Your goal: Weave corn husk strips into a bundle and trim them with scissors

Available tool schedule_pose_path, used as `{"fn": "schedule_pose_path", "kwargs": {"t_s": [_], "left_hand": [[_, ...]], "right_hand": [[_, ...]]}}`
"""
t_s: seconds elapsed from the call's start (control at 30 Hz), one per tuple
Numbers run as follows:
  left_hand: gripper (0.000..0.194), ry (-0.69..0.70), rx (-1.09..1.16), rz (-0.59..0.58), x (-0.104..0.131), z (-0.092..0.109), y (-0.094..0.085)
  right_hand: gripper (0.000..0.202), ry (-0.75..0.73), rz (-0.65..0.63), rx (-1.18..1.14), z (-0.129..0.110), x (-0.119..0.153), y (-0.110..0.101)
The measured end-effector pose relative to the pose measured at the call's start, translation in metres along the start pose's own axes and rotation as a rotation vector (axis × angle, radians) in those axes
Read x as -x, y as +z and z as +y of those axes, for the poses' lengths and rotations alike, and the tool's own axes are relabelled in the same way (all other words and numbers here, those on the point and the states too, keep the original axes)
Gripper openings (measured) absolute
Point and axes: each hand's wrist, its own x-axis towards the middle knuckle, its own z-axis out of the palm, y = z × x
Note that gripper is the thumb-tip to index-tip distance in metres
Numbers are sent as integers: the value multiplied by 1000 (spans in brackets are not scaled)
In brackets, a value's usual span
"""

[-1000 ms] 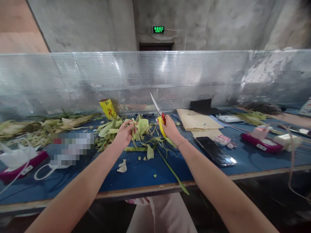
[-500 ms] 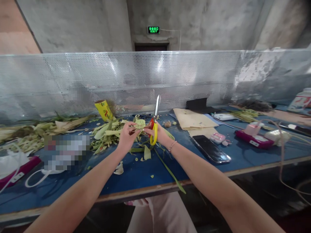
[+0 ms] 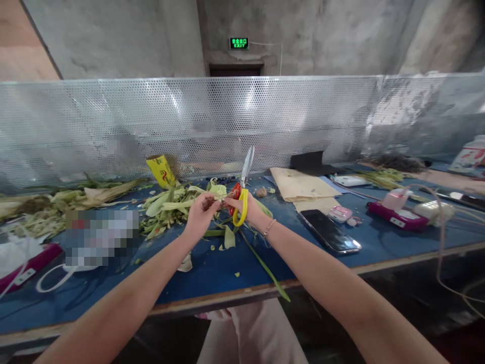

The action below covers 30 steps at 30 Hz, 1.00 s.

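Observation:
My left hand point(image 3: 200, 215) is closed in a pinch on a piece of pale green corn husk point(image 3: 219, 190), which rises just above the fingertips. Against its fingertips, the thumb and finger of my right hand point(image 3: 254, 211) meet at the same piece. Hooked in my right hand is a pair of scissors point(image 3: 243, 208) with red and yellow handles, the blades pointing up and away. Below and left of my hands lies a heap of green husk strips and stalks point(image 3: 162, 212). One long green leaf point(image 3: 267, 270) trails from under my right hand over the table's front edge.
The blue table point(image 3: 223, 273) carries a yellow tube point(image 3: 161, 171), more husks point(image 3: 94, 199) at left and a blurred-out item point(image 3: 106, 237). Right of me lie brown paper sheets point(image 3: 303, 184), a phone point(image 3: 329, 231) and a magenta power strip point(image 3: 397, 216) with cables. A perforated metal screen point(image 3: 227, 111) stands behind.
My left hand has rolled inward and its fingers have curled closer to my right hand. The scissors have tilted slightly to the right, still in my right hand.

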Motion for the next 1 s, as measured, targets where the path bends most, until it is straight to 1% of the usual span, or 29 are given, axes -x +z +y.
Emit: {"fn": "schedule_pose_path", "kwargs": {"t_s": [0.13,0.23,0.33,0.57,0.73,0.83,0.9,1.0], "left_hand": [[14,44,-68,38,1,2,-1],[13,42,-83,41,0,2,-2],[12,36,-82,59,-2,2,-3],[9,41,-54,20,-3,4,-4],[10,12,-5,-27,-5,1,-3],[16,-2,4,-53,-4,-2,-3],[22,-18,-14,-50,-3,-2,-3],[21,-63,-12,-24,-2,-3,-2]], "right_hand": [[33,73,-17,-111,-1,0,3],[34,62,5,-162,-3,1,5],[35,44,21,-163,-5,1,6],[33,64,20,-210,-6,3,5],[35,77,10,-179,-5,3,2],[34,76,-3,-177,-6,3,1],[34,69,-13,-176,-6,3,1],[34,53,-17,-166,-5,3,2]]}}
